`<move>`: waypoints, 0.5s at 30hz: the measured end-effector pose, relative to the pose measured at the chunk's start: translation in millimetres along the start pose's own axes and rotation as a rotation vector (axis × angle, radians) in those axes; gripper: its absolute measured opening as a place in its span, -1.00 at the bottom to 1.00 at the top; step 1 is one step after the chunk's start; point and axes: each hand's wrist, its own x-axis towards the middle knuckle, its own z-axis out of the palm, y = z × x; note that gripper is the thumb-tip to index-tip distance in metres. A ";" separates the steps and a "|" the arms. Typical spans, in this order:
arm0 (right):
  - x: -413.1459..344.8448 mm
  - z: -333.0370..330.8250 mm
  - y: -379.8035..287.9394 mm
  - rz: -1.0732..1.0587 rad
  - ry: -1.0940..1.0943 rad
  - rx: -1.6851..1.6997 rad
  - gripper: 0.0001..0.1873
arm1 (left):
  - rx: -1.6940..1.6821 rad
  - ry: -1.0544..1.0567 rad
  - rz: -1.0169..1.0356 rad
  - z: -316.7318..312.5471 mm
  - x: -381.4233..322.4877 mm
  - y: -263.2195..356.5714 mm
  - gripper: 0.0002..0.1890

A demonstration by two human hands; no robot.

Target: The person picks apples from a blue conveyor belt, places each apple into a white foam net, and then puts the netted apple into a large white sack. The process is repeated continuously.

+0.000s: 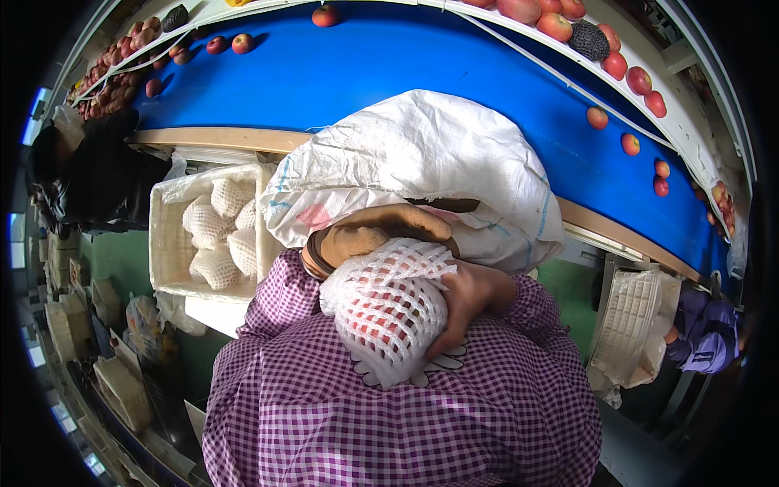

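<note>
A red apple (389,313) in a white foam net sleeve (398,286) is held close to my chequered purple smock. My right hand (468,298), bare, grips it from the right side. My left hand (359,240), in a brown glove, lies against the upper left of the sleeve with its fingers stretched to the right; the palm side is partly hidden. Just beyond both hands a white woven sack (408,146) bulges up over the edge of the belt. At the left stands a crate (155,243) lined with white film, holding several foam-sleeved fruits (216,268).
A blue conveyor belt (292,73) runs across in front, with loose apples (242,43) on it. More apples (554,27) lie on the white shelf beyond. Another crate (627,322) stands at the right beside a person in purple (709,335); a person in black (103,170) is at the left.
</note>
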 end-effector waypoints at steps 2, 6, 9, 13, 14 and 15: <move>-1.4 -1.2 0.0 -0.005 -0.007 0.085 0.07 | 0.035 0.037 0.062 -3.2 -3.0 1.1 -0.25; -8.2 -8.5 -2.7 0.074 0.130 0.402 0.25 | 0.893 0.055 0.028 -12.4 -15.4 30.3 -0.57; -0.4 -12.8 0.6 0.071 0.363 0.321 0.25 | 0.637 0.390 -0.263 -5.5 -21.9 53.4 -0.77; 39.6 -19.8 24.1 -0.168 0.809 0.158 -0.05 | 1.142 0.967 0.298 29.4 -12.3 40.3 -0.75; 49.1 -21.9 31.0 -0.242 0.894 0.048 -0.11 | 1.225 1.086 0.388 39.1 -4.2 25.4 -0.75; 58.1 -25.2 37.8 -0.282 0.994 -0.036 -0.16 | 1.324 1.178 0.518 47.0 3.6 9.6 -0.76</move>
